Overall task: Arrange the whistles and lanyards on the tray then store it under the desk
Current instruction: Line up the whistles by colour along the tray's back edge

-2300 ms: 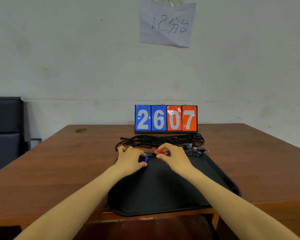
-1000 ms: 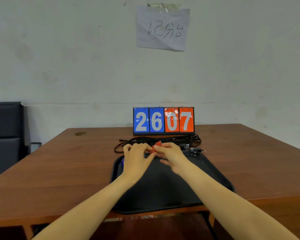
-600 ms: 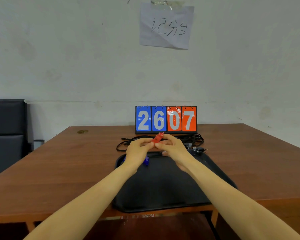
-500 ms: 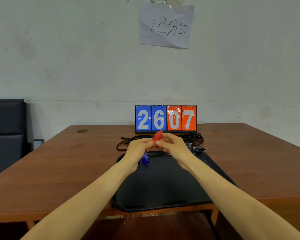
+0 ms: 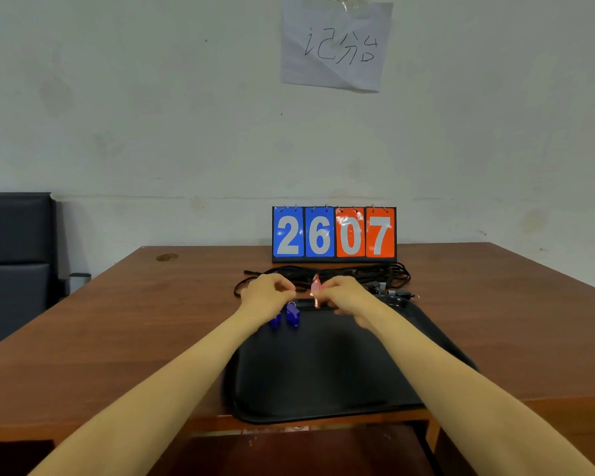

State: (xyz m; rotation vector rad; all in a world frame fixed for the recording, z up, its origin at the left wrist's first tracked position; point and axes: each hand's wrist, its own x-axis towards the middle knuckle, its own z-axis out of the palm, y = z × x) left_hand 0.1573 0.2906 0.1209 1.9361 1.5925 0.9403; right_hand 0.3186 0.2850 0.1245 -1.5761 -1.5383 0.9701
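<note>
Black tray sits at the near edge of the table, about centred, with its near rim slightly over the edge. Both forearms reach across it from the near side.

Two blue whistles are side by side at the tray's far-left corner. The right one has a small ring at its top. The left one is partly hidden by the wrist above it. Cannot tell whether they rest flat on the tray.

Left hand hovers over that far-left corner, fingers curled in with the tips bunched together. Nothing can be made out between them, so cannot tell whether it grips anything.

Right hand is over the tray's far edge and pinches the red whistle between thumb and fingers. The whistle is roughly upright, raised off the tray and blurred. There is a narrow gap between it and the left fingertips.

Beyond the tray's far edge, a tangle of black lanyards lies on the table and stretches left to right. Small dark clips or fittings lie just off the tray's far-right corner, too small to identify.

Behind the lanyards, a flip scoreboard stands at the table's far edge. It shows 2 and 6 on blue, 0 and 7 on orange.

Round brownish mark near the table's far-left corner.

Off the table to the left are a dark padded chair and a small grey cylinder.

On the wall above is a taped sheet of paper with handwritten characters.
</note>
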